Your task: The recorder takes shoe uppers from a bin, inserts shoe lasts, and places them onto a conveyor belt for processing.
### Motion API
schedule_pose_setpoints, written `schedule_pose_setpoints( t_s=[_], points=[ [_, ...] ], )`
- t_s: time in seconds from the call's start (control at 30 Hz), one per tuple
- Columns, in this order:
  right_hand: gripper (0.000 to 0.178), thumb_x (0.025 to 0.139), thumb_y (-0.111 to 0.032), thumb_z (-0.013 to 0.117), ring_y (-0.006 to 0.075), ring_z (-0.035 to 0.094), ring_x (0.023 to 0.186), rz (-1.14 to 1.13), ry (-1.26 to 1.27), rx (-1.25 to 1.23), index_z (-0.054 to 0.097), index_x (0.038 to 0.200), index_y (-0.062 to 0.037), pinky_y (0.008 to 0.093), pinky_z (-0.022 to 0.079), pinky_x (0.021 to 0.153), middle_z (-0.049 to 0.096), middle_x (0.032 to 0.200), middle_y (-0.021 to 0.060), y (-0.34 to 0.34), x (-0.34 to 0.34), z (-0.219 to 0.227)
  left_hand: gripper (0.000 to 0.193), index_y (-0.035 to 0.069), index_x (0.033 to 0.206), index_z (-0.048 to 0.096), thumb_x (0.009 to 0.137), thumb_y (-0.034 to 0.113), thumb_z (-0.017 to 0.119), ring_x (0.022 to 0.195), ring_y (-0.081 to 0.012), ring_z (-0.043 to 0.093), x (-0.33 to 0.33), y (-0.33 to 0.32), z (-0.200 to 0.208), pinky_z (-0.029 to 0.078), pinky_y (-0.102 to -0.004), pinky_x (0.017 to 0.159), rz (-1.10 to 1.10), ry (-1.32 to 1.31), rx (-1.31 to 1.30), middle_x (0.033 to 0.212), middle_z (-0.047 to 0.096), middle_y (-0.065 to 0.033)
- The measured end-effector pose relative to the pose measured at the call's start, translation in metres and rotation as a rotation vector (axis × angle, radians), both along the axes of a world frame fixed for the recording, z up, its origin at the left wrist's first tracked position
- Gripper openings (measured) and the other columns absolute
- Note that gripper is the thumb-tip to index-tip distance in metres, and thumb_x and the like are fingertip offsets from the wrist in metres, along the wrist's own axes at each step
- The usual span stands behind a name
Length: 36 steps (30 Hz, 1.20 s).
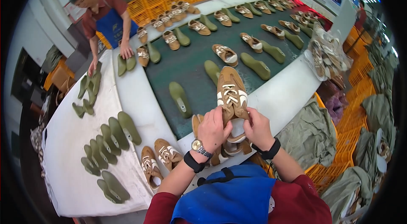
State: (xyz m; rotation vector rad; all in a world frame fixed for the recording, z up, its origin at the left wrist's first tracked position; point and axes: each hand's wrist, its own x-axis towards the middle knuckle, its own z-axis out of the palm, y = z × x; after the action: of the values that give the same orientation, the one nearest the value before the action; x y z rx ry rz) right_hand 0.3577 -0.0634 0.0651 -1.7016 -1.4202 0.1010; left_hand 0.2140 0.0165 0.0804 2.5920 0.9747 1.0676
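A brown sneaker [230, 82] with white laces and white side stripes is held between my two hands, its toe pointing away from me. My left hand [213, 130] grips the left side of the collar, and my right hand [257, 128] grips the right side. The heel opening faces me and shows a pale inside. Partly hidden under my hands, more brown sneakers [232, 148] lie at the table's near edge. Just beyond the held shoe, a green shoe last [212, 71] rests on the dark green belt [193, 90].
Several sneakers and green lasts stand in pairs along the belt. More lasts [115, 133] line the white-covered table [76, 156] at left, where a co-worker [106, 18] handles some. Two sneakers [167, 154] sit left of my forearm. Orange crates [345, 126] and a bagged shoe pile [326, 52] are at right.
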Motion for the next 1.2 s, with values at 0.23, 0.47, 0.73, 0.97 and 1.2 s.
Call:
schedule_pose_setpoints(
  t_s=[0.23,0.47,0.73,0.97,1.2],
  points=[
    [0.039,0.071,-0.017,0.065,0.0270,0.056,0.084,0.036,-0.130,0.054,0.056,0.107,-0.0038,0.0353,0.048,0.068,0.057,0.095,0.0106,-0.004,-0.018,0.016,0.008,0.007,0.076,0.054,0.074,0.011,0.061,0.057,-0.0285,0.054,-0.016,-0.006,-0.008,0.044,-0.0388,0.052,-0.017,0.028,0.143,0.061,0.053,-0.0102],
    [0.013,0.076,-0.012,0.055,0.0271,0.055,0.074,0.147,-0.091,0.289,0.056,0.088,-0.0084,0.0351,0.047,0.057,0.047,0.082,0.0100,-0.017,-0.005,0.030,0.029,0.000,0.106,0.058,0.087,0.021,0.053,0.081,-0.0318,0.061,0.002,-0.037,0.039,0.049,-0.0350,0.069,-0.004,0.301,-0.008,0.094,0.063,-0.0195],
    [0.008,0.077,-0.008,0.054,0.0258,0.049,0.078,0.057,0.185,0.382,0.055,0.085,-0.0053,0.0340,0.042,0.061,0.042,0.083,0.0091,-0.040,-0.002,0.018,0.024,0.000,0.099,0.061,0.088,0.018,0.050,0.080,-0.0344,0.060,0.027,-0.053,0.043,0.048,-0.0388,0.070,-0.142,0.134,0.036,0.089,0.063,-0.0189],
    [0.016,0.071,-0.003,0.055,0.0242,0.041,0.072,0.263,0.224,0.333,0.045,0.059,-0.0033,0.0318,0.033,0.059,0.039,0.080,0.0083,-0.046,-0.011,0.020,0.025,0.003,0.109,0.056,0.089,0.017,0.047,0.080,-0.0384,0.058,0.014,-0.054,0.065,0.046,-0.0417,0.069,-0.128,-0.031,-0.152,0.089,0.061,-0.0189],
    [0.005,0.077,0.000,0.052,0.0240,0.043,0.070,0.179,0.207,0.397,0.051,0.073,-0.0027,0.0323,0.037,0.061,0.040,0.080,0.0087,-0.041,-0.009,0.035,0.031,0.003,0.114,0.053,0.085,0.010,0.050,0.096,-0.0360,0.050,0.016,-0.053,0.061,0.041,-0.0419,0.084,-0.339,0.076,0.210,0.104,0.052,-0.0199]
  ],
)
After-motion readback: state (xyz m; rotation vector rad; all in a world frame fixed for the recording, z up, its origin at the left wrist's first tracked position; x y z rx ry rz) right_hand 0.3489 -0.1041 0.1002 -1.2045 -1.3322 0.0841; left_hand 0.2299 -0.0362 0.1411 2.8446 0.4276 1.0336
